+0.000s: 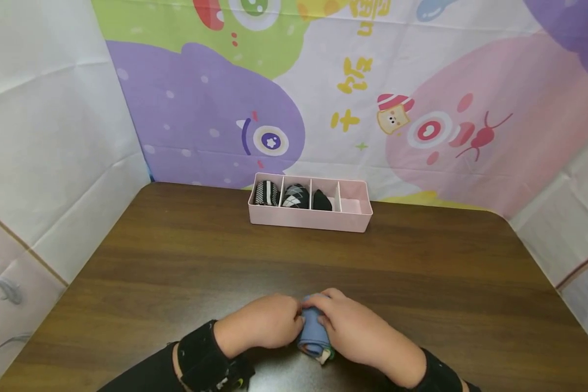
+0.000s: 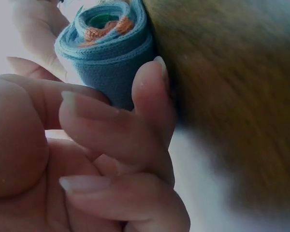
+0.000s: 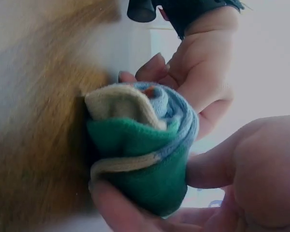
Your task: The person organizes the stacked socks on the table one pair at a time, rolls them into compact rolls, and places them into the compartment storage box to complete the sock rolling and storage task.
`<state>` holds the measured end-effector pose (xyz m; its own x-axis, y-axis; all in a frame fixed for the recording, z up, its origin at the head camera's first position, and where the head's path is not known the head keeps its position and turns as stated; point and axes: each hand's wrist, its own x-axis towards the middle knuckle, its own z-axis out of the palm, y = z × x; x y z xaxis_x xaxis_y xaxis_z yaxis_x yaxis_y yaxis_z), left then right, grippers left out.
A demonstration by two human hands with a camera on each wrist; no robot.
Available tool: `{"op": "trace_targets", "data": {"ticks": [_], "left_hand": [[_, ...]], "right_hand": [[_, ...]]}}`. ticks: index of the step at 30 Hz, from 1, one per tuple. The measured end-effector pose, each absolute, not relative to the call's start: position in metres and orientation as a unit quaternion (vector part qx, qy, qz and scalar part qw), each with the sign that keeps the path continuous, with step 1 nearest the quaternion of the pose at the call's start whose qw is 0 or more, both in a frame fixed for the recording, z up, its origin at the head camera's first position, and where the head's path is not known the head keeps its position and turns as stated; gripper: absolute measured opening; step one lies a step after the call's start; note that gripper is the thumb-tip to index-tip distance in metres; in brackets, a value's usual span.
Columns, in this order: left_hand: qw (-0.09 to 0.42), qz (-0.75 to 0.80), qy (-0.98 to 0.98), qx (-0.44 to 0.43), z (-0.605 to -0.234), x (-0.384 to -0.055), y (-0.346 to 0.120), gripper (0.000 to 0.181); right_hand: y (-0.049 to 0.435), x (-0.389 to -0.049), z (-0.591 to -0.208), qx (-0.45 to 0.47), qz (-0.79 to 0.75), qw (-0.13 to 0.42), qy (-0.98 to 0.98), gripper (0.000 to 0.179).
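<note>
A rolled-up sock (image 1: 313, 328), blue with green, cream and orange parts, lies on the table near the front. My left hand (image 1: 276, 322) pinches its left side, the finger and thumb against the blue knit (image 2: 113, 72) in the left wrist view. On the other side my right hand (image 1: 356, 330) grips the roll, thumb and fingers curled about it. The right wrist view shows the green and cream end (image 3: 135, 179) between the fingers (image 3: 116, 205) and thumb of that hand. The coiled layers show at the end of the roll.
At the back of the brown table (image 1: 201, 261) stands a long pink divided box (image 1: 308, 219). From left, its compartments hold a striped sock (image 1: 267, 193), an argyle sock (image 1: 296, 196) and a black sock (image 1: 321, 201). A printed cloth (image 1: 333, 147) hangs behind.
</note>
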<state>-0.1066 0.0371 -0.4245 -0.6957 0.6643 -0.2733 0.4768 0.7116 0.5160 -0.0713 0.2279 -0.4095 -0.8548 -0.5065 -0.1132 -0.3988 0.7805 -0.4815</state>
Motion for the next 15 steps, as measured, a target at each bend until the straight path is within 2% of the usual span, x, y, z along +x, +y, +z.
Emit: {"op": "trace_targets", "data": {"ticks": [7, 11, 15], "left_hand": [[0.22, 0.209, 0.899, 0.314, -0.4258, -0.1063, 0.0374, 0.033], [0.223, 0.209, 0.9, 0.311, -0.4257, -0.1061, 0.0372, 0.032], [0.228, 0.211, 0.899, 0.309, -0.425, -0.1061, 0.0377, 0.032]], "right_hand": [[0.2375, -0.0794, -0.408, -0.151, -0.182, 0.068, 0.969, 0.034], [0.2369, -0.0779, -0.4071, -0.164, -0.174, 0.056, 0.969, 0.039], [0.2321, -0.0729, -0.4047, -0.181, -0.184, 0.048, 0.965, 0.029]]}}
